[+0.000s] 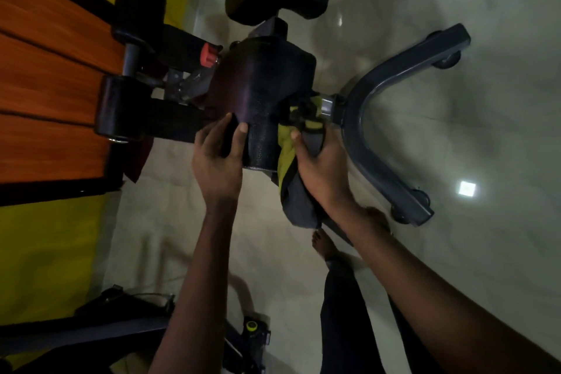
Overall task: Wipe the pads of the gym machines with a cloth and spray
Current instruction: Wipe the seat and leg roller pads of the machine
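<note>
Curled round the near left edge of the black seat pad (pixel 264 94), the left hand (pixel 217 158) steadies it. At the pad's right side, the right hand (pixel 321 164) clutches the yellow-grey cloth (pixel 287 158), which looks soft and light and is best held bunched.

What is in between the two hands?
In the head view, the end of the black pad sits between the left hand and right hand, with the yellow-grey cloth beside it.
</note>
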Action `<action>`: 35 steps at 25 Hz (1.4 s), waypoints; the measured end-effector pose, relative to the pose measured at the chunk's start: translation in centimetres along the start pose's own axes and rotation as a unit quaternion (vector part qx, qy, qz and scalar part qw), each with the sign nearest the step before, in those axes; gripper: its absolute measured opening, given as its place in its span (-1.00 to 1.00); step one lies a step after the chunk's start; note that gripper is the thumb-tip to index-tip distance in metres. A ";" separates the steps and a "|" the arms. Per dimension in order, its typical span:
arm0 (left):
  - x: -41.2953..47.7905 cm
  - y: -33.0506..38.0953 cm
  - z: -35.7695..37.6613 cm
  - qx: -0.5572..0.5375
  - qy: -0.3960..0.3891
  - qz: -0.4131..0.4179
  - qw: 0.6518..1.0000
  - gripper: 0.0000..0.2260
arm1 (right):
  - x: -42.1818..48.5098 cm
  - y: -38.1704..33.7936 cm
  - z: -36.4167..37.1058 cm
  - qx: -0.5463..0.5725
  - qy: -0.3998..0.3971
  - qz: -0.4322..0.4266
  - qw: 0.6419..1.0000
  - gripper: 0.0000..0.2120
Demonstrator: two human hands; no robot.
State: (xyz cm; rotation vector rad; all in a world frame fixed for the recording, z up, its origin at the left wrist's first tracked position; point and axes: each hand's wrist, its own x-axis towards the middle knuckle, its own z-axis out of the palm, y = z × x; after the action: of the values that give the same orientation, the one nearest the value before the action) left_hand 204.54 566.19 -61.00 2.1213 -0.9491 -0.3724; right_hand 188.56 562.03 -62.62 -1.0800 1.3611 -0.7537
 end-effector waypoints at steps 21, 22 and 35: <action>-3.4 -4.7 0.8 -0.165 0.054 -0.094 0.980 -0.68 | 4.6 -5.6 1.9 -0.355 -0.189 -0.343 0.849 -0.44; -3.2 -5.4 0.6 -0.171 0.040 -0.111 0.978 -0.65 | 3.9 -5.3 1.7 -0.357 -0.199 -0.345 0.845 -0.46; 0.9 -11.9 -0.7 -0.204 -0.048 -0.134 0.969 -0.60 | 5.0 -9.6 7.6 -0.560 -0.218 -0.331 0.727 -0.51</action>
State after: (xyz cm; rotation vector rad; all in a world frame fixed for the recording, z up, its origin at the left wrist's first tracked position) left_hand 211.55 571.02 -69.35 1.8602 -0.5741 -0.7465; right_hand 198.16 555.17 -56.55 -2.6117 0.9147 -0.0011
